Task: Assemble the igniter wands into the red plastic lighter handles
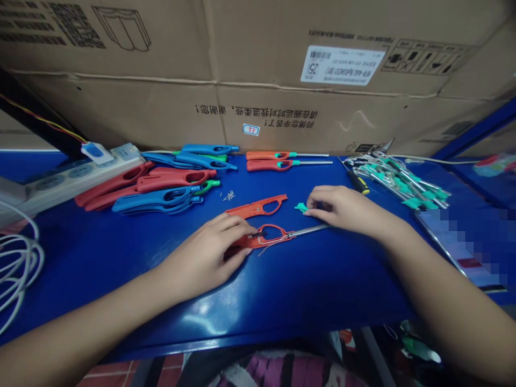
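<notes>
My left hand (215, 247) is closed around the handle end of an open orange lighter shell half (277, 243). A metal tube (309, 230) sticks out of that half to the right, and thin wires run inside it. Between the thumb and fingers of my right hand (344, 209) is a small green plastic piece (300, 207), held just above the tube. Just beyond my left hand lies the other orange shell half (258, 207), partly covered by my fingers.
Behind are two orange lighters with metal tubes (269, 164), small screws (229, 196) and a black-yellow screwdriver (358, 183). Blue shells (157, 201) and red shells (173, 180) lie left near a power strip (80, 174). Tubes with green parts (403, 180) and a phone-like device (459, 252) are right.
</notes>
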The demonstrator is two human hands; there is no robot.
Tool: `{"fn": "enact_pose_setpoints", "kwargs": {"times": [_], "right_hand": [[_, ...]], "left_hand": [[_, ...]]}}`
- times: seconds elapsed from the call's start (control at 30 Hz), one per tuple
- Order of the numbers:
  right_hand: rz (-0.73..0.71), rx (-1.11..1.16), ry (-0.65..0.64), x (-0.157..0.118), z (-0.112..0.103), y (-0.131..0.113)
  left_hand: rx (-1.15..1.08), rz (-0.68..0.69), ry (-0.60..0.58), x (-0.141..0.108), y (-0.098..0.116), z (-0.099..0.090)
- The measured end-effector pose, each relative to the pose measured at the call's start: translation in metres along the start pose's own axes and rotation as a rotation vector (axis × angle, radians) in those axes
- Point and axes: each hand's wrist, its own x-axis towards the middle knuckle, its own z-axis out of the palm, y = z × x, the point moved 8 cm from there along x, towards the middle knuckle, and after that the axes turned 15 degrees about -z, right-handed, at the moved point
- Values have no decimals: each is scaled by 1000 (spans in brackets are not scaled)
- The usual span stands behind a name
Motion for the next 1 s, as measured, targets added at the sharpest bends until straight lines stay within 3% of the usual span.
{"fn": "enact_pose_setpoints", "kwargs": {"times": [0.17, 0.33, 0.67, 1.0], "right_hand": [[-158, 193, 163, 10, -1, -38], [-302, 110, 81, 15, 17, -75], [-297, 158, 74, 17, 30, -78], [-458, -195, -38, 15, 41, -94]], "left_hand": [[-3, -18, -3, 0, 0, 1], [-15, -39, 13, -3, 2, 2], [-27, -48, 17, -5, 2, 4], [-91, -94, -5, -1, -1, 3]]}}
